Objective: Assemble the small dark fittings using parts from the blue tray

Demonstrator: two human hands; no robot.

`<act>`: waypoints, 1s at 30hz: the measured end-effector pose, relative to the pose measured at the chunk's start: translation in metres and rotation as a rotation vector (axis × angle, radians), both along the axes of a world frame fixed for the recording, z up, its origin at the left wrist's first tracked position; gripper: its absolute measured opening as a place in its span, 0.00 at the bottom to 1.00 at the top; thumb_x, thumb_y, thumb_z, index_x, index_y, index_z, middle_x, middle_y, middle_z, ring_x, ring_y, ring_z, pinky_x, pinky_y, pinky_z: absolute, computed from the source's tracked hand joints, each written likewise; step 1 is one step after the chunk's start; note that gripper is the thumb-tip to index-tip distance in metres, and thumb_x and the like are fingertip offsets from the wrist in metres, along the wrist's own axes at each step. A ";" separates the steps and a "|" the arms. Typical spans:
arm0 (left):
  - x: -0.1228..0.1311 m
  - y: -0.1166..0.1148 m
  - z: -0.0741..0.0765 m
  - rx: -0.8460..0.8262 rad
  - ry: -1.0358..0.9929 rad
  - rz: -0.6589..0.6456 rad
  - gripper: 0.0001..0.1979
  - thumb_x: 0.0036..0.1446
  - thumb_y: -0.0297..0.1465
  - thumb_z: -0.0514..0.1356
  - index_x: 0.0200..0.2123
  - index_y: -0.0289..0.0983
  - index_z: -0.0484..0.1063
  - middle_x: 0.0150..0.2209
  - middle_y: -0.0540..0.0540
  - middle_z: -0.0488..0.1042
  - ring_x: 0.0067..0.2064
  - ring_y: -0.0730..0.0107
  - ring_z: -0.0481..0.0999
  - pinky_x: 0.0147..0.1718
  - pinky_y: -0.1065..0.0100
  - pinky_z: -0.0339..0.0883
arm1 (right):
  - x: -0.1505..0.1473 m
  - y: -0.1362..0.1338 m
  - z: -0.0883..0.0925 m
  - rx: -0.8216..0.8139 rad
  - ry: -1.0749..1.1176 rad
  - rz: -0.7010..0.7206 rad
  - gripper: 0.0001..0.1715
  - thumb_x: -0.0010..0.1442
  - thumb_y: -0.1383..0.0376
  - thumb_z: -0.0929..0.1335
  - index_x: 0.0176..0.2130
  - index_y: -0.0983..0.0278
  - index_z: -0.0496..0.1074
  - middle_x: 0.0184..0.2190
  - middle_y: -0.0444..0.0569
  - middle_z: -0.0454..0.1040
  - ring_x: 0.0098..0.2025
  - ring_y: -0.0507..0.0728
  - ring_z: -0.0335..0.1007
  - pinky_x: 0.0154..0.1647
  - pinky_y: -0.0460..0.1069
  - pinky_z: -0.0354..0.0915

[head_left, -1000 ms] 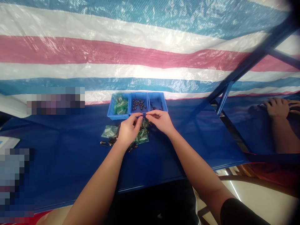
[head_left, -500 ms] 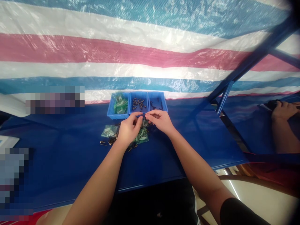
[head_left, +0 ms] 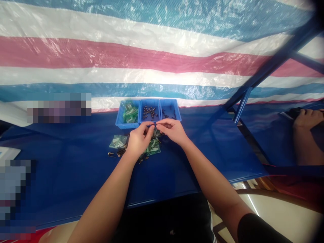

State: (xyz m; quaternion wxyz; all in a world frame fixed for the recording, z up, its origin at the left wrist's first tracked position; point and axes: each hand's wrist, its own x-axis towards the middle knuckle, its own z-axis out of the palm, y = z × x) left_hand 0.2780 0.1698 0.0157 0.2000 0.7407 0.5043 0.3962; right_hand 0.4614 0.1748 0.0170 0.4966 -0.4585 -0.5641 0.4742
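My left hand point(head_left: 140, 137) and my right hand point(head_left: 172, 130) meet fingertip to fingertip just in front of the blue bins. Both pinch; whatever small thing lies between the fingers is too small to make out. Beneath them spreads a pile of dark screws point(head_left: 122, 151), partly hidden by my left hand. Two clear green-tinted bags of small pale pieces lie in the pile, a left bag point(head_left: 117, 141) and a right bag point(head_left: 153, 147). One loose screw point(head_left: 110, 154) rests at the pile's left edge.
Behind my hands stand three blue bins: a left bin point(head_left: 121, 124) with green bags, a middle bin point(head_left: 141, 118) with brass-dark fittings, a right bin point(head_left: 178, 116) with a few dark screws. A blue metal frame point(head_left: 243, 104) rises at right; another person's hand point(head_left: 307, 118) shows beyond it.
My right hand has shifted slightly left, so the gap between the fingertips of both hands has closed. The pile and bins look the same.
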 end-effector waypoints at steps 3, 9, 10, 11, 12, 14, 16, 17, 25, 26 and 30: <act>0.000 0.001 0.000 0.016 -0.007 -0.002 0.16 0.66 0.41 0.56 0.48 0.38 0.76 0.22 0.54 0.69 0.24 0.75 0.67 0.28 0.73 0.61 | -0.001 -0.001 0.002 -0.017 -0.011 -0.006 0.17 0.56 0.54 0.74 0.39 0.64 0.80 0.29 0.47 0.79 0.29 0.52 0.72 0.29 0.47 0.68; 0.000 0.001 -0.001 0.002 -0.017 -0.022 0.15 0.66 0.40 0.57 0.48 0.39 0.75 0.22 0.55 0.67 0.23 0.76 0.66 0.28 0.74 0.61 | -0.003 -0.002 0.005 -0.036 -0.027 -0.011 0.16 0.57 0.54 0.73 0.38 0.64 0.78 0.31 0.48 0.79 0.29 0.52 0.72 0.29 0.46 0.68; 0.000 0.001 -0.002 -0.006 -0.021 -0.022 0.15 0.65 0.40 0.57 0.48 0.39 0.75 0.22 0.55 0.67 0.23 0.76 0.66 0.28 0.74 0.61 | -0.003 -0.002 0.005 -0.035 -0.024 -0.013 0.16 0.56 0.55 0.73 0.39 0.64 0.78 0.31 0.48 0.79 0.29 0.52 0.73 0.29 0.47 0.69; 0.000 0.001 -0.002 -0.015 -0.024 -0.021 0.15 0.65 0.40 0.58 0.48 0.39 0.75 0.23 0.55 0.67 0.23 0.76 0.66 0.28 0.74 0.61 | -0.003 -0.002 0.004 -0.032 -0.018 -0.014 0.16 0.56 0.55 0.73 0.39 0.64 0.78 0.31 0.48 0.79 0.29 0.51 0.73 0.29 0.47 0.69; 0.000 0.001 -0.002 -0.024 -0.025 -0.022 0.15 0.65 0.40 0.58 0.48 0.39 0.75 0.23 0.55 0.67 0.24 0.76 0.66 0.28 0.74 0.61 | -0.003 -0.002 0.004 -0.027 -0.012 -0.014 0.15 0.56 0.56 0.73 0.40 0.64 0.78 0.31 0.48 0.79 0.29 0.51 0.73 0.29 0.47 0.69; 0.000 0.001 -0.003 -0.039 -0.021 -0.024 0.15 0.64 0.40 0.58 0.49 0.39 0.75 0.23 0.55 0.68 0.24 0.76 0.66 0.28 0.73 0.62 | -0.003 -0.002 0.004 -0.014 0.006 -0.022 0.14 0.56 0.57 0.73 0.40 0.64 0.78 0.31 0.47 0.79 0.29 0.51 0.73 0.29 0.47 0.69; 0.000 0.001 -0.003 -0.047 -0.011 -0.030 0.15 0.64 0.40 0.58 0.48 0.39 0.75 0.23 0.54 0.68 0.24 0.75 0.67 0.28 0.73 0.61 | -0.003 -0.002 0.004 -0.009 0.028 -0.031 0.14 0.56 0.58 0.73 0.39 0.64 0.79 0.31 0.47 0.79 0.29 0.52 0.74 0.29 0.47 0.69; 0.000 0.001 -0.003 -0.049 -0.007 -0.034 0.15 0.64 0.40 0.58 0.48 0.39 0.75 0.23 0.54 0.68 0.24 0.75 0.67 0.28 0.73 0.61 | -0.002 -0.002 0.005 -0.012 0.038 -0.034 0.14 0.56 0.57 0.73 0.39 0.64 0.79 0.30 0.47 0.79 0.29 0.52 0.74 0.29 0.47 0.69; -0.001 0.001 -0.001 -0.064 0.002 -0.044 0.16 0.65 0.40 0.57 0.48 0.38 0.75 0.25 0.53 0.71 0.25 0.73 0.69 0.29 0.72 0.62 | -0.001 0.001 0.004 -0.005 0.142 -0.199 0.18 0.55 0.54 0.74 0.40 0.64 0.78 0.27 0.46 0.77 0.25 0.52 0.74 0.19 0.45 0.65; -0.001 0.001 -0.001 -0.068 0.007 -0.045 0.16 0.65 0.40 0.56 0.48 0.38 0.76 0.25 0.52 0.71 0.25 0.73 0.69 0.29 0.72 0.62 | -0.001 0.002 0.004 0.006 0.162 -0.258 0.19 0.56 0.53 0.73 0.41 0.64 0.78 0.29 0.48 0.79 0.27 0.53 0.75 0.18 0.44 0.65; -0.001 0.001 -0.002 -0.076 0.025 -0.043 0.15 0.65 0.39 0.55 0.46 0.39 0.77 0.25 0.52 0.72 0.25 0.73 0.69 0.28 0.71 0.61 | 0.002 0.004 0.004 0.010 0.177 -0.334 0.31 0.57 0.51 0.72 0.56 0.61 0.72 0.49 0.54 0.79 0.31 0.54 0.79 0.18 0.45 0.66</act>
